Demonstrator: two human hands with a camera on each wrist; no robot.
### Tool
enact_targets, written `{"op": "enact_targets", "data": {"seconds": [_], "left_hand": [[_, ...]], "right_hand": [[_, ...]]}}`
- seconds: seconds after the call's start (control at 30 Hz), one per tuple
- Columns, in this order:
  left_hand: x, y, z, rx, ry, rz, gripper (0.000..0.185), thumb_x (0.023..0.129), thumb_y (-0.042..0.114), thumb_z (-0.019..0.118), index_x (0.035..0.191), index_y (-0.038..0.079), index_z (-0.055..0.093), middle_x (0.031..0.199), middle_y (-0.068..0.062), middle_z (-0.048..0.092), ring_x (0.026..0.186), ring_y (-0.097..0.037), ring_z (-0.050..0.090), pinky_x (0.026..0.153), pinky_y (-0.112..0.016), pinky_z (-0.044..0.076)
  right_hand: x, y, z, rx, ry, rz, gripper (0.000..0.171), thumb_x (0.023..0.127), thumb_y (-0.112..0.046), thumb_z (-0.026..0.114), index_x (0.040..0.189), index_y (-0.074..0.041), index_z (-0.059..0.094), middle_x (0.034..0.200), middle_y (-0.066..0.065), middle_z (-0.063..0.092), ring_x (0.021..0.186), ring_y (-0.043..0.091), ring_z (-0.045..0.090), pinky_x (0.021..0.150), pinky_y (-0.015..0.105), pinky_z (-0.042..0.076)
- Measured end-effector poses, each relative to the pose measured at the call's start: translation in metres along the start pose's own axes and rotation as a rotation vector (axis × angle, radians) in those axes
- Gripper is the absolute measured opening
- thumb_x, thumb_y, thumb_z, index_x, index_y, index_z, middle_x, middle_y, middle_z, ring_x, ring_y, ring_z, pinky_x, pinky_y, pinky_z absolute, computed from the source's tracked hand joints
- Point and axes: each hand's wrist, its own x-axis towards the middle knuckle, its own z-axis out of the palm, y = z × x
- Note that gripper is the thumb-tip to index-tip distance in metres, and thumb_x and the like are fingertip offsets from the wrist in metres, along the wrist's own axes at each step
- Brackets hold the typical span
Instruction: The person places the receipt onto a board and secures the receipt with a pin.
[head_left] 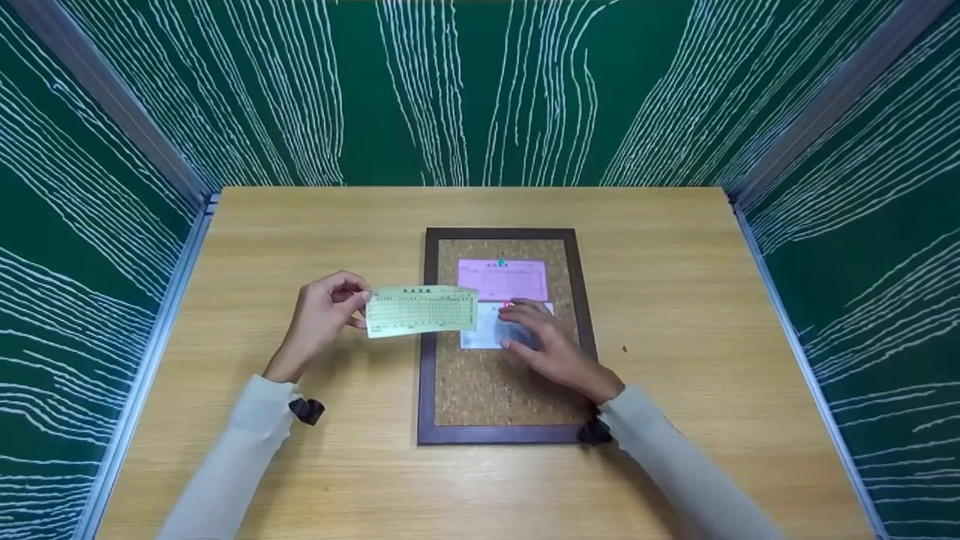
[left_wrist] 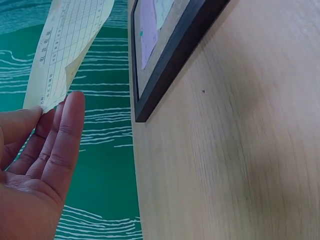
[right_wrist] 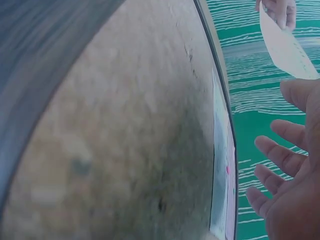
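My left hand (head_left: 330,307) pinches a pale yellow printed slip (head_left: 421,310) by its left end and holds it in the air over the left edge of a dark-framed cork board (head_left: 496,375). The slip (left_wrist: 70,45) also shows above the fingers (left_wrist: 65,135) in the left wrist view. My right hand (head_left: 544,337) hovers with straight fingers over a white slip (head_left: 480,330) on the cork, near a pink pin (head_left: 507,304). A pink slip (head_left: 502,279) is pinned above it with a green pin (head_left: 500,262).
The board lies on a wooden table (head_left: 300,225) walled on three sides by green panels (head_left: 480,90) with white lines. A small dark speck (head_left: 624,349) sits on the wood right of the board.
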Motion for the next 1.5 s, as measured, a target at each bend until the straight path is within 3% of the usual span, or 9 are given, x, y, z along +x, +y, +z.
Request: {"op": "enact_targets", "data": {"seconds": [0.2,0.43,0.73,1.07,1.3,1.5], "left_hand": [[-0.004,0.005,0.005,-0.029,-0.008,-0.005,0.007,0.104,-0.006,0.07,0.111,-0.005,0.073,0.096,-0.02,0.07,0.078,-0.024,0.071,0.065,-0.038,0.068],[-0.007,0.006,0.012,-0.029,-0.009,-0.005,0.008,0.103,-0.007,0.071,0.11,-0.005,0.073,0.097,-0.02,0.071,0.08,-0.025,0.072,0.065,-0.038,0.068],[-0.007,0.006,0.019,-0.026,-0.019,0.016,0.007,0.103,-0.007,0.071,0.109,-0.005,0.074,0.096,-0.02,0.071,0.078,-0.028,0.072,0.064,-0.039,0.068],[-0.007,0.004,0.025,-0.018,-0.035,0.026,0.006,0.104,-0.003,0.072,0.108,-0.002,0.075,0.097,-0.02,0.071,0.077,-0.031,0.073,0.065,-0.039,0.068],[-0.007,0.005,0.03,-0.017,-0.056,0.038,0.006,0.103,-0.005,0.072,0.108,-0.002,0.076,0.095,-0.02,0.072,0.078,-0.032,0.073,0.064,-0.039,0.068],[-0.005,0.005,0.039,-0.032,-0.06,0.017,0.007,0.103,-0.006,0.072,0.107,-0.001,0.076,0.094,-0.018,0.072,0.077,-0.031,0.073,0.064,-0.038,0.068]], "right_hand": [[0.005,-0.009,0.006,0.028,0.006,0.002,0.04,0.107,-0.027,0.077,0.138,-0.003,0.073,0.149,0.006,0.066,0.152,0.032,0.05,0.127,0.056,0.04],[0.011,-0.017,0.014,0.061,0.045,-0.025,0.022,0.104,-0.017,0.079,0.125,-0.01,0.078,0.139,0.005,0.07,0.145,0.032,0.056,0.126,0.052,0.041],[0.012,-0.023,0.017,0.16,0.053,0.012,0.013,0.107,-0.024,0.076,0.118,-0.02,0.08,0.132,-0.006,0.072,0.134,0.019,0.062,0.121,0.052,0.046],[0.009,-0.026,0.017,0.147,0.097,0.003,0.012,0.109,-0.015,0.071,0.103,-0.008,0.079,0.124,-0.004,0.076,0.125,0.019,0.066,0.114,0.048,0.051],[0.003,-0.023,0.014,0.134,0.133,-0.028,0.012,0.108,-0.012,0.072,0.096,-0.01,0.075,0.113,0.0,0.076,0.113,0.022,0.068,0.102,0.045,0.055],[-0.005,-0.022,0.009,0.133,0.136,0.026,0.01,0.109,-0.013,0.071,0.1,-0.012,0.076,0.116,-0.004,0.076,0.114,0.018,0.067,0.1,0.038,0.056]]}}
